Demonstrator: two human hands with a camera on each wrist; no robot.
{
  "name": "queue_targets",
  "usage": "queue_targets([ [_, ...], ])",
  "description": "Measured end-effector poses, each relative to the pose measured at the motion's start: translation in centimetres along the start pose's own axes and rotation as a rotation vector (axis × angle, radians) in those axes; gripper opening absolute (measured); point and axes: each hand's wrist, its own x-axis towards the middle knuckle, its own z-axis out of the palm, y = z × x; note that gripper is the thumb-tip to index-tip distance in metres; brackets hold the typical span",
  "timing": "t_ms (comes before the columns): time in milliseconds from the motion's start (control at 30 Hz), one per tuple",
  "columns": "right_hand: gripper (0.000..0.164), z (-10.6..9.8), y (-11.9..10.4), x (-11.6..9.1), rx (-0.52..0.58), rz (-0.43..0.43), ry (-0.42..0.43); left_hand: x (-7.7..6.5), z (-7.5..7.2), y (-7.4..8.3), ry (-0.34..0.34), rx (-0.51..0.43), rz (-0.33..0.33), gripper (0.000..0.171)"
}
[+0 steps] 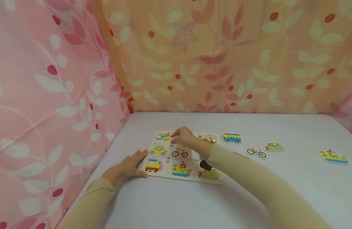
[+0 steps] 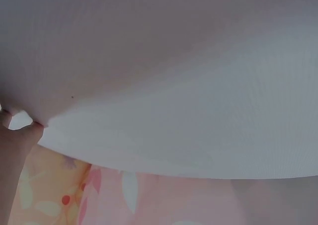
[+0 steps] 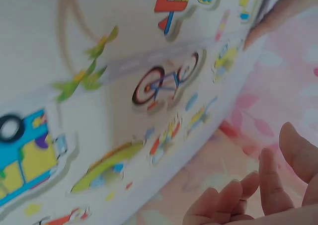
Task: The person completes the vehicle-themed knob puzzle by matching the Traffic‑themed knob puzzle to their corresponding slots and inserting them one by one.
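Observation:
My left hand (image 1: 133, 163) rests on the table at the left edge of a wooden vehicle puzzle board (image 1: 165, 173), fingers spread, fingertips at the edge. Over the board's back row, my right hand (image 1: 185, 136) hangs with bent, relaxed fingers. In the right wrist view its thumb and index finger stand apart with nothing between them. Nearest to it are the plane piece (image 1: 163, 136) and the printed bicycle (image 1: 179, 153). A yellow car (image 1: 158, 150), a train (image 1: 153, 165) and a helicopter (image 1: 208, 140) also show on the board. My right forearm partly covers its right side.
Right of the board lie loose pieces: a blue bus (image 1: 231, 138), a bicycle (image 1: 256, 152), a green submarine (image 1: 274, 147) and, farther right, a ship (image 1: 333, 156). Patterned curtains (image 1: 221, 63) hang behind and left of the white table (image 1: 170, 203).

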Motion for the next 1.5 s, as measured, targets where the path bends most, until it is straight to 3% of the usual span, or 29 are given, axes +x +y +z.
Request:
queue_targets([
  [400, 0.031, -5.7, 1.1, -2.3, -0.028, -0.023, 0.046, 0.0, -0.2, -0.3, 0.000, -0.006, -0.015, 0.109],
  [833, 0.035, -10.3, 3.1, -5.6, -0.052, 0.037, 0.075, -0.2, -0.7, -0.4, -0.013, -0.016, -0.019, 0.110],
  [1500, 0.038, -13.6, 5.5, -8.4, -0.103, 0.034, 0.101, 0.0, -0.5, -1.0, -0.006, -0.015, -0.013, 0.109],
])
